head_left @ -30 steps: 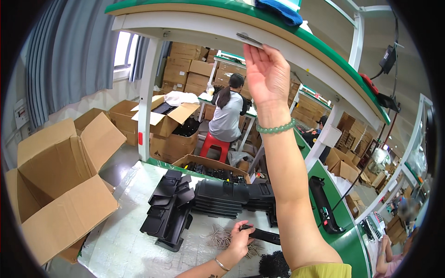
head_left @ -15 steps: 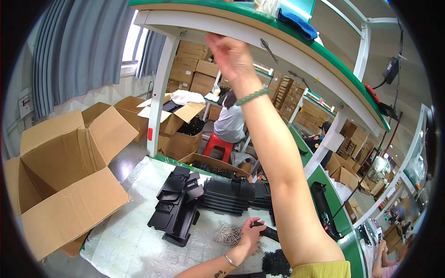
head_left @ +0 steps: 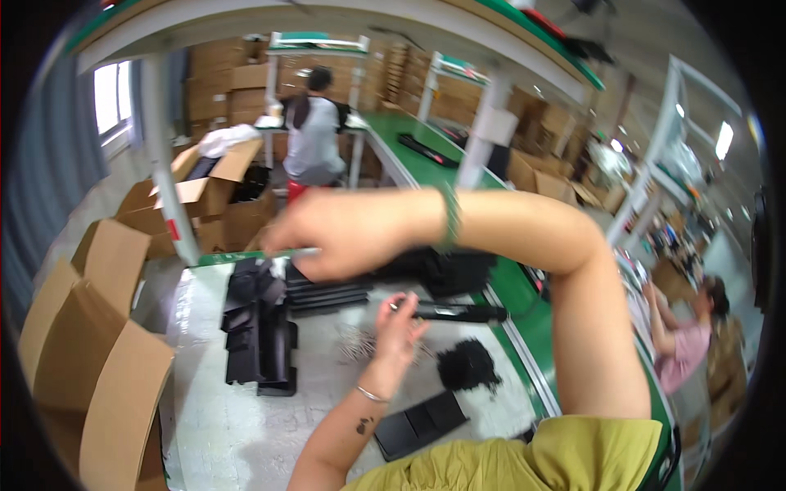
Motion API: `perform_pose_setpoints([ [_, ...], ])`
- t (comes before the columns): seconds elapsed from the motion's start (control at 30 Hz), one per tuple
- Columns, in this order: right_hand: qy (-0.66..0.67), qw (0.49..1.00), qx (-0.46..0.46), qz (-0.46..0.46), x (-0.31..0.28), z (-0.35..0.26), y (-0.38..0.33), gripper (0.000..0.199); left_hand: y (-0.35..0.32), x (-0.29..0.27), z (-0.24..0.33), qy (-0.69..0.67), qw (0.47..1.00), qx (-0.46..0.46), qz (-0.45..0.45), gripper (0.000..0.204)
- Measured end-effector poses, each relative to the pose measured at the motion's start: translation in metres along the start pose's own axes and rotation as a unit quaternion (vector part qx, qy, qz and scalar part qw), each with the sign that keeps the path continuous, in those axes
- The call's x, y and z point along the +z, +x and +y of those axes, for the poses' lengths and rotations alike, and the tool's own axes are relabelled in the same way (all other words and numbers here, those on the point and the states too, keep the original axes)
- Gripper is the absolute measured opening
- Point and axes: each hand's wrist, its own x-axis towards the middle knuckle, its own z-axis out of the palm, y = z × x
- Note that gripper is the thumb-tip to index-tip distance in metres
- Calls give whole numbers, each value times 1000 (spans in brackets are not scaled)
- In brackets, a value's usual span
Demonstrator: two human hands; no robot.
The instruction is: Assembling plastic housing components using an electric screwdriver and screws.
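My left hand (head_left: 397, 331) is closed round one end of a slim black tool (head_left: 463, 313) that looks like an electric screwdriver, pointing right above the table. Smeared by motion, my right hand (head_left: 340, 233) passes over the black parts with curled fingers; a short silver glint shows at its fingertips, too blurred to name. Below my left hand lies a heap of thin silver pins (head_left: 356, 345). A pile of small black pieces (head_left: 467, 366) sits to its right. Nearer me is a flat black plastic part (head_left: 419, 424).
Stacked black plastic housings (head_left: 260, 348) stand on the white-covered table (head_left: 205, 425). At left is an open cardboard box (head_left: 61, 360). A shelf edge (head_left: 246, 24) spans overhead, and a green bench (head_left: 409, 164) runs along the right. Other people sit far ahead (head_left: 311, 139) and at right (head_left: 688, 340).
My right hand has come down from under the overhead shelf to above the table. The view has turned right and downward. My left hand still grips the black tool, now lifted more into view.
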Motion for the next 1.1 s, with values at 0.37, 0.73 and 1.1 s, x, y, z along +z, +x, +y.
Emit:
perform_pose_setpoints([
  [0.37, -110, 837, 528, -91, 105, -137, -314, 46, -83, 69, -34, 253, 947, -60, -188, 46],
  [0.73, -106, 750, 653, -19, 202, -59, -411, 28, -152, -10, -21, 765, 576, 248, -148, 52],
  [1.1, -226, 828, 502, 108, 219, -109, -380, 51, -149, -44, -21, 828, 508, 210, -109, 73],
])
